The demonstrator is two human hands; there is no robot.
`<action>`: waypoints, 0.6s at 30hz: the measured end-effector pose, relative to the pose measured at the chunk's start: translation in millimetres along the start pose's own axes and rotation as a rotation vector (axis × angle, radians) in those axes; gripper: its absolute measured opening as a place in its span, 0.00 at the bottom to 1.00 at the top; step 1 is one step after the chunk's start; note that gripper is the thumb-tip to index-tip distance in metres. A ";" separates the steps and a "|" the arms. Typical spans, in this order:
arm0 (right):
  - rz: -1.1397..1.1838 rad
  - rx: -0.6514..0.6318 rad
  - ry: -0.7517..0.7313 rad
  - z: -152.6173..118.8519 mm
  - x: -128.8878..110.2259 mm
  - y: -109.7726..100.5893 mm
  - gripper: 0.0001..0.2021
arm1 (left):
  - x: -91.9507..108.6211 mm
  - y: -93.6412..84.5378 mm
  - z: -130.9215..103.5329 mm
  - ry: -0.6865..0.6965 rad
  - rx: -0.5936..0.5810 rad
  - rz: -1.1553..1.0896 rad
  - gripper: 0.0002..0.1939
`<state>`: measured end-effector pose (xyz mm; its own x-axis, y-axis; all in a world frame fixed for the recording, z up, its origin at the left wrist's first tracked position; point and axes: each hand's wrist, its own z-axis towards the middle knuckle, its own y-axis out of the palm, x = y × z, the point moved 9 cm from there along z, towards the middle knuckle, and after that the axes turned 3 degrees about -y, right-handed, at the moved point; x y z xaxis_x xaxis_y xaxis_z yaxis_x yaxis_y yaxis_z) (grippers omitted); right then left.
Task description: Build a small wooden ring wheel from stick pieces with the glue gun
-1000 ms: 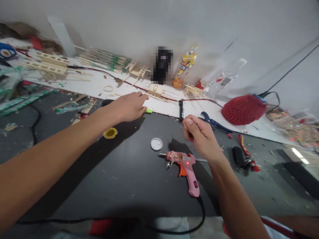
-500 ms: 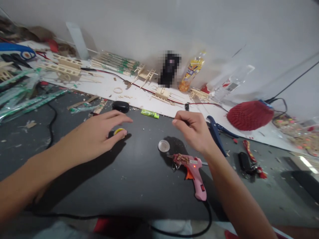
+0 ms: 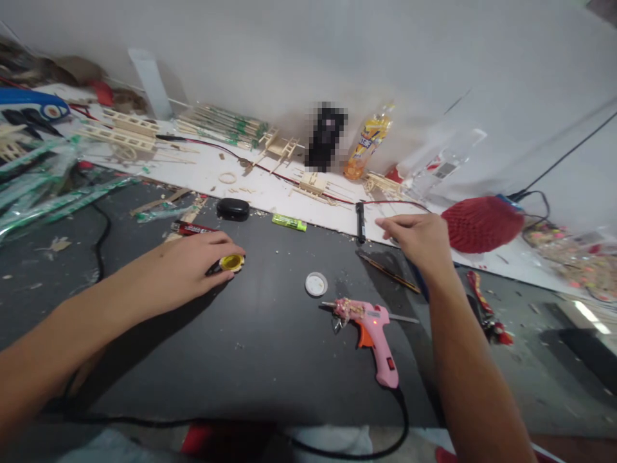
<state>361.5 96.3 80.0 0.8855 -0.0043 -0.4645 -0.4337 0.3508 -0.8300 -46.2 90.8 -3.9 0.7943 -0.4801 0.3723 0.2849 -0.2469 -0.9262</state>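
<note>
As the gun (image 3: 384, 350) lies toward the worktop's (image 3: 260, 366) front edge, the left hand (image 3: 168, 270) has thumb and fingers round the yellow cap (image 3: 232, 262), midway to the back edge; looks light, stiff, best pinched by its rim; farther back, the right hand (image 3: 424, 241) hovers, fingertips bunched, can't tell if anything's in them

A craft workshop corner — glue gun (image 3: 378, 331), wooden models (image 3: 120, 132) and scraps on a dark worktop (image 3: 250, 347).
</note>
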 end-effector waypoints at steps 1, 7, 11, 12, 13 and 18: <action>-0.054 0.063 0.039 3.6 12.5 -9.3 0.24 | -0.9 -1.0 0.4 -0.005 0.005 0.002 0.27; -0.212 0.141 0.113 14.9 56.8 -38.0 0.10 | -0.9 -17.3 -1.3 -0.049 0.106 0.000 0.30; -0.197 0.167 0.184 15.0 71.1 -43.9 0.17 | 4.8 -29.8 -4.4 -0.058 0.172 -0.026 0.29; -0.184 0.160 0.182 14.7 70.9 -43.0 0.18 | 5.5 -33.2 -5.1 -0.061 0.187 -0.030 0.28; -0.167 0.148 0.166 14.5 68.7 -41.3 0.17 | 6.0 -36.9 -5.9 -0.064 0.202 -0.034 0.28; 0.056 0.106 0.022 11.2 45.6 -28.3 0.21 | 5.7 -61.8 -14.0 -0.099 0.288 -0.038 0.26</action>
<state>416.0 96.7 85.8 0.8560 -0.0016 -0.5170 -0.4615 0.4484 -0.7655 -66.8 91.5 56.2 0.8243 -0.3874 0.4128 0.4449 -0.0077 -0.8956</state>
